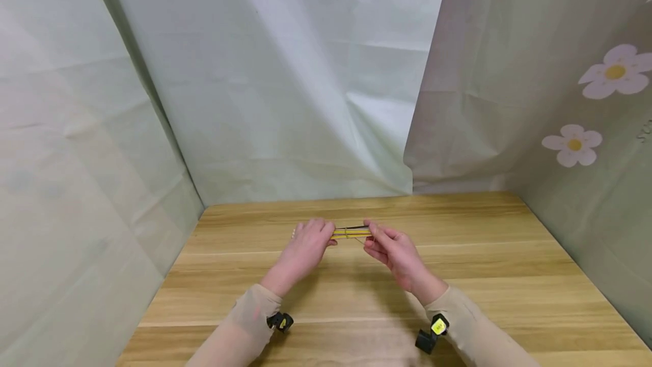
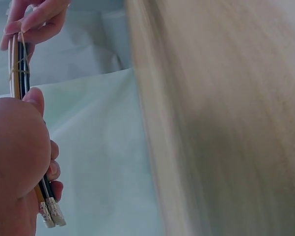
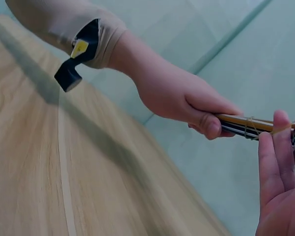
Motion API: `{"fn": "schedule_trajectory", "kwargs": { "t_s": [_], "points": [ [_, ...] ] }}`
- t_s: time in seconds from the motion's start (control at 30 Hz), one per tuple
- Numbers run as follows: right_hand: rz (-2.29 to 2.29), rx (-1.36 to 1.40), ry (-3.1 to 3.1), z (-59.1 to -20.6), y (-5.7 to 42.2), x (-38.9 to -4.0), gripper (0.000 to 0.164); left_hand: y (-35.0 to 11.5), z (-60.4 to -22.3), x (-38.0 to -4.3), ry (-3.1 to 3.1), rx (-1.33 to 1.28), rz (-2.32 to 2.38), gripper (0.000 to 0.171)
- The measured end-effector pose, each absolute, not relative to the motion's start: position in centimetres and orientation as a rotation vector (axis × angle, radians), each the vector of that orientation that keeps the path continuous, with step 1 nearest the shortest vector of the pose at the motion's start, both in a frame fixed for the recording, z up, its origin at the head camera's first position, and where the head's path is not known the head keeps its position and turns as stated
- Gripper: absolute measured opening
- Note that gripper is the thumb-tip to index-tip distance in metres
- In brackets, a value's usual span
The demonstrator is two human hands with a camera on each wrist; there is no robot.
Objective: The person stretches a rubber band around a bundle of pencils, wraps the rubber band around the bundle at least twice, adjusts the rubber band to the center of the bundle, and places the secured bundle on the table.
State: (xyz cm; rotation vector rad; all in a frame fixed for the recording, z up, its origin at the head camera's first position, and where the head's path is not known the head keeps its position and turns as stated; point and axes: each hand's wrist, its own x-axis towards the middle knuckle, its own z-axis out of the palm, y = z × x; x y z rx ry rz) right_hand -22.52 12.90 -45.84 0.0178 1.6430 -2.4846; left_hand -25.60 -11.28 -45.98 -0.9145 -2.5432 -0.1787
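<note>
A bundle of pencils (image 1: 356,233), yellow and dark, is held level above the table between both hands. My left hand (image 1: 304,247) grips one end; in the left wrist view the silver ferrules (image 2: 52,212) and eraser ends stick out below its fingers. A thin tan rubber band (image 3: 251,127) is wound around the middle of the bundle. At the other end is my right hand (image 1: 399,255), its thumb and fingers pinching a stretched strand of the band close against the pencils. The pencils' far tips are hidden behind the right fingers.
The wooden table (image 1: 229,299) lies under both hands. Pale hanging sheets (image 1: 285,101) enclose it at the back and sides, with printed flowers (image 1: 574,145) on the right one. Small black cameras (image 1: 432,333) are strapped to both wrists over the sleeves.
</note>
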Motion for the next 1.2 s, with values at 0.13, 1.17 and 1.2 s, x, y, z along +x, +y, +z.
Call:
{"fn": "schedule_trajectory", "kwargs": {
  "t_s": [0.13, 1.17, 1.2],
  "points": [
    [-2.441, -0.005, 1.732, -46.0, 13.0, -22.5, 0.047, -11.3, -46.4, -25.4, -2.565, -0.909, -0.193, 0.025],
    [-0.861, -0.98, 3.202, -47.1, 15.1, -22.5, 0.032, -9.7, -46.5, -25.0, -2.624, -1.029, 0.076, 0.028],
    [-0.784, -1.006, 3.235, -47.2, 15.1, -22.4, 0.031, -9.5, -46.5, -25.0, -2.628, -1.035, 0.084, 0.028]
  ]
}}
